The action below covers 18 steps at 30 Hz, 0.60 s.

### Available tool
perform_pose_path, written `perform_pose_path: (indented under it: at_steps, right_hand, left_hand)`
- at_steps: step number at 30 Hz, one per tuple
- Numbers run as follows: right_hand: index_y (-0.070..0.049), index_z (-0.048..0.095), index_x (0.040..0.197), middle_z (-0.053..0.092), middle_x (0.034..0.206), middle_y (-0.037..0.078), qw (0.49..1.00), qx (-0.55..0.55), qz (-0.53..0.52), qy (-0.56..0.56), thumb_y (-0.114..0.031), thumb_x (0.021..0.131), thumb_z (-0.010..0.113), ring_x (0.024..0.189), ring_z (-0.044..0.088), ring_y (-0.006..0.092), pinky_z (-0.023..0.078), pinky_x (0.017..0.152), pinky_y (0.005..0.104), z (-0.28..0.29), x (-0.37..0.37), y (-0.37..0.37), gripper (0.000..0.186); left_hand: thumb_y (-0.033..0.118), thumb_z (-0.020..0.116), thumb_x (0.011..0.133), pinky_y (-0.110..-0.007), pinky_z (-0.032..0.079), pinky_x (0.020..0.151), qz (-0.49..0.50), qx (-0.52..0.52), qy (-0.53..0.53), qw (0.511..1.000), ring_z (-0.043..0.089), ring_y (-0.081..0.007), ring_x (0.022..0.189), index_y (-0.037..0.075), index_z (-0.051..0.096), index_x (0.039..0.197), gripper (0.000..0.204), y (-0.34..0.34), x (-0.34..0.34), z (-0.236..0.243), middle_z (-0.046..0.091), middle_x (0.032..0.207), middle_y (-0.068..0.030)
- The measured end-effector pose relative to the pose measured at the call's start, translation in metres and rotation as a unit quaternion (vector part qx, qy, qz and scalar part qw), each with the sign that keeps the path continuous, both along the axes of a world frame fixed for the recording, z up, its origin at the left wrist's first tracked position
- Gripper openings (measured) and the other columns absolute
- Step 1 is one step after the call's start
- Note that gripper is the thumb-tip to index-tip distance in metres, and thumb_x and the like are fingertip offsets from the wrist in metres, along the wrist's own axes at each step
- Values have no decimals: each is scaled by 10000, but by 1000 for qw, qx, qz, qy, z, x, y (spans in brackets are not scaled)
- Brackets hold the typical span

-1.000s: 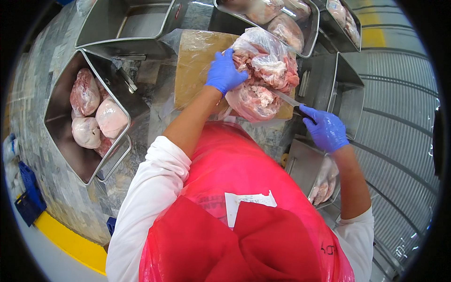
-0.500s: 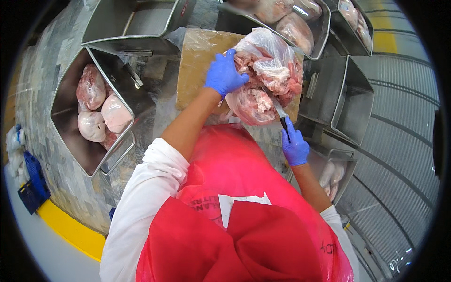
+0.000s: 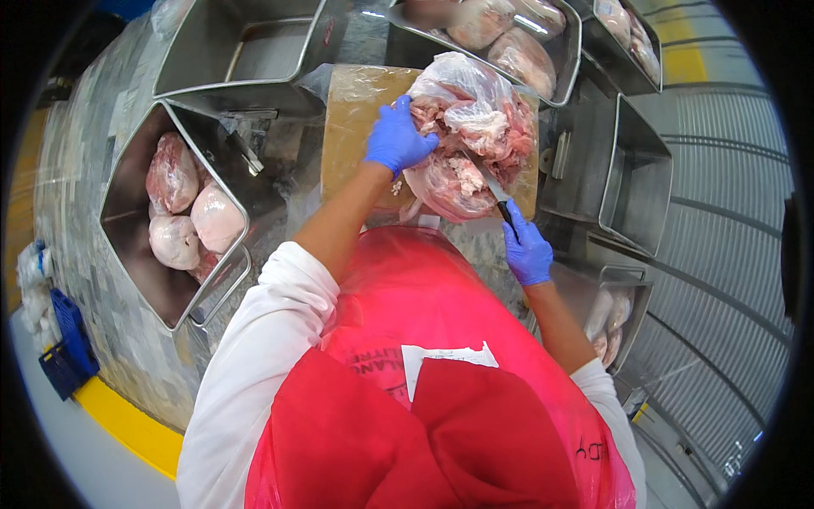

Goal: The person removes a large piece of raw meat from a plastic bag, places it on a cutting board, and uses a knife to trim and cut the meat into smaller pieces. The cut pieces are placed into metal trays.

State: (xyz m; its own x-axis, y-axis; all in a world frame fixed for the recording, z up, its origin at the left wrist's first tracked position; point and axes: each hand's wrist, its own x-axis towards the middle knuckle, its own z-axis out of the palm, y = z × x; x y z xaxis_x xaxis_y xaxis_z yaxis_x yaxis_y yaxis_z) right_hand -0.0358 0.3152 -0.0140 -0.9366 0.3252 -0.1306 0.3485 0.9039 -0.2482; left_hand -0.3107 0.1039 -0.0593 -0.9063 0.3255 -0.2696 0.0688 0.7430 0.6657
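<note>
A large piece of raw meat (image 3: 483,110), partly wrapped in clear plastic film, lies cut open on a tan cutting board (image 3: 348,119). My left hand (image 3: 397,140), in a blue glove, grips the left edge of the meat, thumb toward the cut. In my right hand (image 3: 527,253), also gloved in blue, is the black handle of a knife (image 3: 493,187). Its blade points up and left, lying against the cut flesh near the lower flap, and its tip is hidden in the meat.
A steel bin (image 3: 127,212) with several pieces of meat stands at the left. An empty-looking steel bin (image 3: 263,51) is at the upper left. Bins of wrapped meat (image 3: 521,59) stand beyond the board, with another steel bin (image 3: 640,170) at the right.
The whole view has shifted slightly. The knife has moved a little up and left along the cut; my left hand keeps its hold on the meat.
</note>
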Motion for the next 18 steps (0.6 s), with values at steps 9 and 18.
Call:
perform_pose_path:
  at_steps: [9, 18]
  right_hand:
    - [-302, 545, 1495, 725, 996, 179, 984, -138, -6, 116, -271, 977, 647, 869, 704, 393, 566, 752, 463, -18, 15, -14, 529]
    - [-350, 567, 1456, 703, 954, 214, 988, 40, 7, -151, -355, 988, 604, 863, 690, 419, 543, 754, 538, 141, 7, 4, 469]
  left_hand:
    - [453, 808, 712, -493, 505, 1038, -17, -11, -17, 1000, 600, -486, 1203, 21, 376, 1498, 995, -6, -5, 1, 514, 1353, -350]
    - [445, 813, 704, -495, 507, 1033, 7, -5, -9, 1000, 604, -487, 1196, 40, 377, 1508, 1000, -2, 4, -4, 510, 1363, -344]
